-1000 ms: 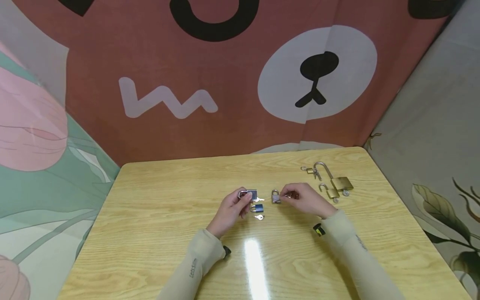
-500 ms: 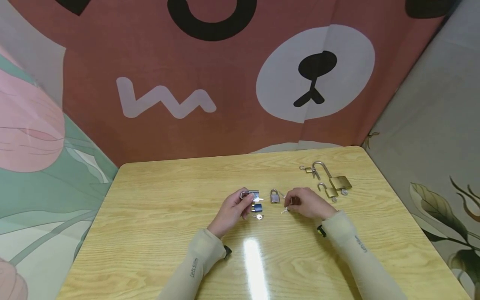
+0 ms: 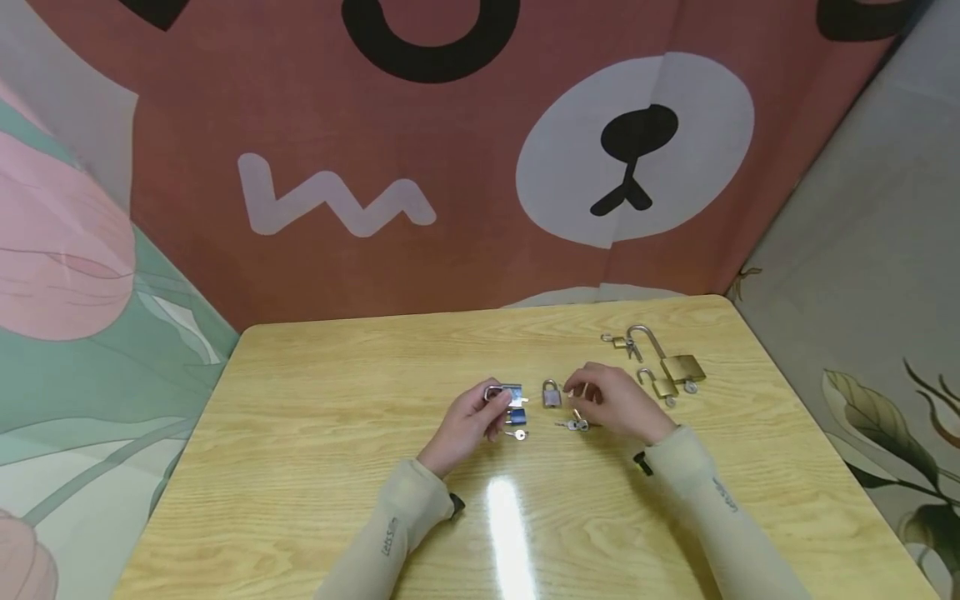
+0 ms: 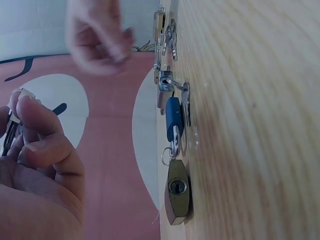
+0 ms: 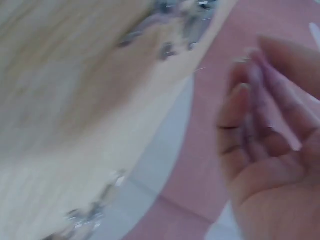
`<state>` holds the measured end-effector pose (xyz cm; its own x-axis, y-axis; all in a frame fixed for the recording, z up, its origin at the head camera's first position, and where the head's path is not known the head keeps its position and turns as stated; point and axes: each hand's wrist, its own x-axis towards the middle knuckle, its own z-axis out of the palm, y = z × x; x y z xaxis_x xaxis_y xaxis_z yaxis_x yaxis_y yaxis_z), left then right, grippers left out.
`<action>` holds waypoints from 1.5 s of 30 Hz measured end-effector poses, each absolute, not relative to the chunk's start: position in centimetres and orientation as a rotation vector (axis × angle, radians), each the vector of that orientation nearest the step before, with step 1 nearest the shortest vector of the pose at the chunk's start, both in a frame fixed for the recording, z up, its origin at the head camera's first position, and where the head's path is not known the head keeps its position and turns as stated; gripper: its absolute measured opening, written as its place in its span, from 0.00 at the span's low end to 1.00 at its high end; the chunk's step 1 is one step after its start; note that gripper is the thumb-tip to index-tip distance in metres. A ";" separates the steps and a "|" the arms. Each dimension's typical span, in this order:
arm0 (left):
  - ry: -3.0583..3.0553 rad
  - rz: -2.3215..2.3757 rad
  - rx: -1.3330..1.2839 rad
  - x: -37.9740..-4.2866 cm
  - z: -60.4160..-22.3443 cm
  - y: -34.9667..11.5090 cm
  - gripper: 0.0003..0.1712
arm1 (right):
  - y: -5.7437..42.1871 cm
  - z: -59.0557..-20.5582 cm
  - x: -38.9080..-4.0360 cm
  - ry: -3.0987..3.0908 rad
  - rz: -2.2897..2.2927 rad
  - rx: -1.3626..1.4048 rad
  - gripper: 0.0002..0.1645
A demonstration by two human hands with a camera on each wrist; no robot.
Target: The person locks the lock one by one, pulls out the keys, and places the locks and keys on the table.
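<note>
My left hand (image 3: 467,423) holds a shiny silver padlock (image 3: 513,393) between thumb and fingers, and a key sticks out at its right side. In the left wrist view only a small part of that lock shows among the fingers. Below it on the table are a small blue padlock (image 3: 517,416) and a key (image 3: 519,434). A grey padlock (image 3: 552,395) lies to the right. My right hand (image 3: 613,402) is raised with loosely bent fingers and nothing visible in them, just above a bunch of keys (image 3: 576,424). The right wrist view is blurred.
At the back right of the wooden table (image 3: 337,375) lie a large brass padlock (image 3: 683,367) with a long shackle, a middle-sized one (image 3: 663,387) and a tiny one (image 3: 618,342) with keys. The left wrist view also shows a brass padlock (image 4: 177,192) near the blue one.
My right hand has moved from beside the grey padlock, laid the keys down on the table and let go of them. The left hand with its padlock has shifted slightly right.
</note>
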<state>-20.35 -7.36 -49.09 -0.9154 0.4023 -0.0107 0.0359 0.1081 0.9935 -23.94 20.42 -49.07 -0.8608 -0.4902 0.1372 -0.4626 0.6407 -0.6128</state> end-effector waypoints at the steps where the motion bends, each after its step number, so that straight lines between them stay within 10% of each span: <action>1: 2.104 1.882 0.436 -20.3 -49.1 -7.3 0.20 | 20.1 -48.7 -23.8 2.809 -1.076 -0.866 0.11; 9: 2.090 1.856 0.523 -20.3 -49.7 -6.5 0.18 | 16.9 -46.7 -22.0 2.757 -1.248 -1.280 0.32; 20: 2.124 1.769 0.566 -20.1 -49.8 -6.1 0.16 | 15.5 -46.4 -21.3 2.811 -1.091 -1.493 0.31; 45: 2.551 1.331 0.502 -20.1 -50.3 -4.8 0.14 | 15.3 -48.2 -20.9 2.955 -0.854 -0.829 0.22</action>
<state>-20.10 -4.77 -50.33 -0.9174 0.3964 -0.0361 0.1971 0.5314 0.8239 -20.90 15.29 -48.16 -0.8635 -0.4708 0.1809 -0.4947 0.7209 -0.4854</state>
